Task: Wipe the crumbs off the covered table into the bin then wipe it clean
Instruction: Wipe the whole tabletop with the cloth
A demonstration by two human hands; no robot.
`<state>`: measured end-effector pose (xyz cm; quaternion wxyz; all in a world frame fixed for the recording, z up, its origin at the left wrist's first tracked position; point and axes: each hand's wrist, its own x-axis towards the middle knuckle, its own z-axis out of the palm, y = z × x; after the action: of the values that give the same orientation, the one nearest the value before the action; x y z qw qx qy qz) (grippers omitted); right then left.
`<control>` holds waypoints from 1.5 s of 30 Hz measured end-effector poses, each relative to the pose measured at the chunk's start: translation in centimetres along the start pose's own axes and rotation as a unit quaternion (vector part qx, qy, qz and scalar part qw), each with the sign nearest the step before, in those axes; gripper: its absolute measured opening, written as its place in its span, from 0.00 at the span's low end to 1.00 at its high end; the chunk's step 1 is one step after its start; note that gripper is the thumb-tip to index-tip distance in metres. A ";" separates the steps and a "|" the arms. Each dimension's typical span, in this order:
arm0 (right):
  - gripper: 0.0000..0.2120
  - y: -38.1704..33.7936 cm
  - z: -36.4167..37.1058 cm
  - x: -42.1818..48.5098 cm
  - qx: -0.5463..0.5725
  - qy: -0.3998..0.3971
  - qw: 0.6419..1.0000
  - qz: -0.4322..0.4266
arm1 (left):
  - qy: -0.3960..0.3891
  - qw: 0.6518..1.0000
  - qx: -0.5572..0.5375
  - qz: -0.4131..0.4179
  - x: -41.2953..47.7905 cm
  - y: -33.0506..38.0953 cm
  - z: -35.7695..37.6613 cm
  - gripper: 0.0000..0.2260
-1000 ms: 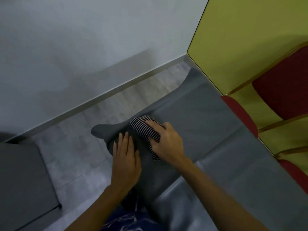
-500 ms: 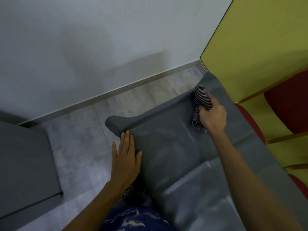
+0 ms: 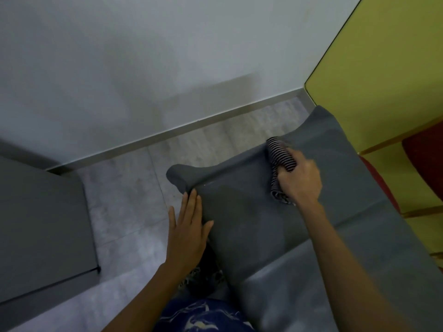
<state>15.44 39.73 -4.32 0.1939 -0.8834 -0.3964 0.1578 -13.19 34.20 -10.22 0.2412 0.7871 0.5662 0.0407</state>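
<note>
A grey cover (image 3: 251, 224) lies over the table and hangs off its near-left corner. My right hand (image 3: 300, 183) grips a bunched black-and-white striped cloth (image 3: 280, 156) and presses it on the cover close to the table's far edge. My left hand (image 3: 189, 226) lies flat with straight fingers against the left side of the cover, just below the corner. No crumbs show on the cover. No bin is in sight.
A grey cabinet or box (image 3: 40, 231) stands at the left on the tiled floor (image 3: 124, 202). A white wall (image 3: 143, 68) runs behind. Red chairs with wooden frames (image 3: 424, 159) stand at the right by a yellow-green wall (image 3: 383, 56).
My right hand carried the striped cloth from the near-left corner along the far edge toward the right. My left hand slid from the cover's top to its left side.
</note>
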 end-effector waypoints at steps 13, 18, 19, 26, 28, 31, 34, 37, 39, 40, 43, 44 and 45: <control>0.27 -2.2 4.3 -6.2 -0.002 -0.076 0.985 -0.153 | 0.000 1.000 -0.022 -0.003 0.4 0.4 0.7 0.31; 0.26 0.4 0.9 -1.7 0.033 0.041 0.998 0.036 | -0.002 1.000 -0.030 -0.002 0.2 0.3 0.8 0.31; 0.26 -0.1 0.8 -2.4 0.043 0.048 0.997 0.038 | 0.000 0.999 -0.032 -0.001 0.2 0.3 0.9 0.30; 0.28 -5.2 6.1 -12.2 0.052 -0.120 0.976 -0.173 | -0.004 0.999 -0.041 0.010 0.4 -0.1 1.3 0.29; 0.28 -4.3 5.8 -11.4 0.052 -0.139 0.970 -0.191 | -0.003 0.999 -0.036 0.005 0.4 -0.2 1.1 0.30; 0.28 -1.1 4.1 -7.5 0.018 -0.088 0.979 -0.182 | -0.002 1.000 -0.018 0.007 0.2 -0.4 0.7 0.31; 0.28 1.3 2.0 -3.2 0.014 -0.013 0.998 -0.054 | -0.005 1.000 -0.013 0.010 0.1 -0.4 0.5 0.31; 0.27 1.0 1.4 -2.9 0.059 0.023 0.998 0.022 | -0.001 0.999 -0.040 0.011 0.0 -0.1 0.6 0.31; 0.27 -0.7 2.1 -5.3 0.076 0.008 0.997 -0.005 | 0.000 0.998 -0.055 0.004 0.1 0.0 0.9 0.31; 0.27 -1.8 2.9 -7.0 0.083 -0.017 0.996 -0.040 | -0.001 0.998 -0.060 0.001 0.1 0.0 1.0 0.31; 0.28 -4.3 5.6 -11.5 0.066 -0.118 0.975 -0.178 | -0.004 0.997 -0.071 0.008 0.1 -0.3 1.1 0.29; 0.28 -4.5 6.1 -12.0 0.057 -0.131 0.969 -0.202 | -0.005 0.998 -0.068 0.011 0.1 -0.4 1.1 0.29; 0.28 -4.3 6.3 -11.9 0.053 -0.135 0.967 -0.210 | -0.004 0.998 -0.061 0.011 0.1 -0.5 1.1 0.29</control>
<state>2.46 34.65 -6.31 0.2134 -0.7392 -0.5869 0.2522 -13.25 34.08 -11.43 0.2905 0.7776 0.5526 0.0745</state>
